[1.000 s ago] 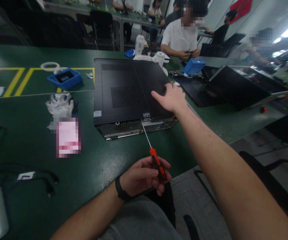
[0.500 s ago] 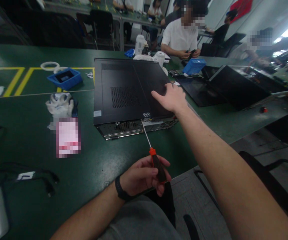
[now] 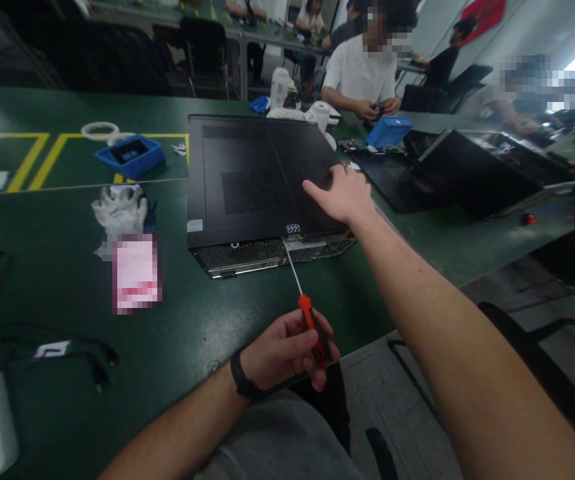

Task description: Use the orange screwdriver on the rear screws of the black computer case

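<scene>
The green table [image 3: 182, 347] spreads out before me. On it the black computer case [image 3: 247, 153] lies flat, its vented back facing me. My right hand [image 3: 344, 195], fingers spread and grasping nothing, rests on the case's top near the right edge. My left hand [image 3: 282, 353] has its fingers curled around the orange-and-black screwdriver [image 3: 306, 305], whose tip is at the top of the case's back.

my single view looks out from my head, forward and down: my left hand [image 3: 284, 350] and right hand [image 3: 346, 193] show close, above the green table [image 3: 177, 353], a person in white [image 3: 357, 72] farther off near the top.
</scene>
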Demonstrator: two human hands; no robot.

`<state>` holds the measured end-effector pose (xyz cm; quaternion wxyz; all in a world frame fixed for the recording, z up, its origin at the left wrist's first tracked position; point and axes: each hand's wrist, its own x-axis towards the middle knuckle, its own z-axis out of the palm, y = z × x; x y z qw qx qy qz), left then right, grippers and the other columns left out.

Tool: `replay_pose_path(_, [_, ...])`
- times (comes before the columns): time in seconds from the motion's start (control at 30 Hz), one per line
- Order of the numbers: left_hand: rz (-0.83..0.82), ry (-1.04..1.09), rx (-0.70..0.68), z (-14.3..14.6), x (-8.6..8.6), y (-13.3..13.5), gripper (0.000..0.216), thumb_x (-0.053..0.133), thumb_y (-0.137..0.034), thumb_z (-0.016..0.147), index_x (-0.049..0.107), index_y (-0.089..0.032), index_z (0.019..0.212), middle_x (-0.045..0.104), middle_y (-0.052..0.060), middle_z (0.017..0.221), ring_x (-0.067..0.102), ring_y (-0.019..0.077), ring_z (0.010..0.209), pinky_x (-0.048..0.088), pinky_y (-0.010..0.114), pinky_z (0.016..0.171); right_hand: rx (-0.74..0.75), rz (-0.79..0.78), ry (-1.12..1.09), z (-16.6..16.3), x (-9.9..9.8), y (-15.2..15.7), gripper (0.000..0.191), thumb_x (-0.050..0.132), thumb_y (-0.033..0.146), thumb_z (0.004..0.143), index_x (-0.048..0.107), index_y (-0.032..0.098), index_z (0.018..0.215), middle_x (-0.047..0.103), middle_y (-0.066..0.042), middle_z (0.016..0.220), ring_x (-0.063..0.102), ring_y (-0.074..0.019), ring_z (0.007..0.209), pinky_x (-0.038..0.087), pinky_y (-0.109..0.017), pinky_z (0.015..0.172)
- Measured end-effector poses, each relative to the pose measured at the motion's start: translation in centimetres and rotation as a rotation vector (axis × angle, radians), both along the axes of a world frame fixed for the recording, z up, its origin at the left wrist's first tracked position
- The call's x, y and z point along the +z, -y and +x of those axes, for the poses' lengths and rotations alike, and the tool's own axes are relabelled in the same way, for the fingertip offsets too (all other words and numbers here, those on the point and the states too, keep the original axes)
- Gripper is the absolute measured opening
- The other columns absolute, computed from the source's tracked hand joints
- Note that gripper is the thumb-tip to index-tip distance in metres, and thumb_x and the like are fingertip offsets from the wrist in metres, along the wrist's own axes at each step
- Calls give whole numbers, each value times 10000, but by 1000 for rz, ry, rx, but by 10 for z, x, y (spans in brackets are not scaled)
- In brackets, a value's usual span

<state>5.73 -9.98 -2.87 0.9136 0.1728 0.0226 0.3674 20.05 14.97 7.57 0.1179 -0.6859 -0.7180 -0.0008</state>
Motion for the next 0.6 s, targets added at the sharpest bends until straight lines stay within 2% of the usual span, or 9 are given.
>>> replay_pose_path(0.17, [-19,-19,-30,-1,4,0,339,843,-304,863,687,-139,1114,799,85,982,783,160,678,644,234,611,5,11,-18,0,0,1,969,427,880,838,514,131,1447,522,-257,1509,466,-493,1403,374,-672,1136])
replay_pose_path(0.4, [28,-30,10,3,-1,-1,330,839,-367,872,594,-177,986,808,57,928,758,139,603,622,220,546,4,10,-5,0,0,0,1003,401,906,826,514,135,1458,528,-250,1504,476,-490,1391,384,-673,1127])
replay_pose_path(0.6, [-13,9,-30,0,6,-1,397,840,-272,860,670,-149,1196,805,87,1022,790,162,740,649,252,666,10,-2,-14,0,1,1,987,401,898,836,502,137,1457,516,-255,1511,455,-498,1408,371,-676,1138])
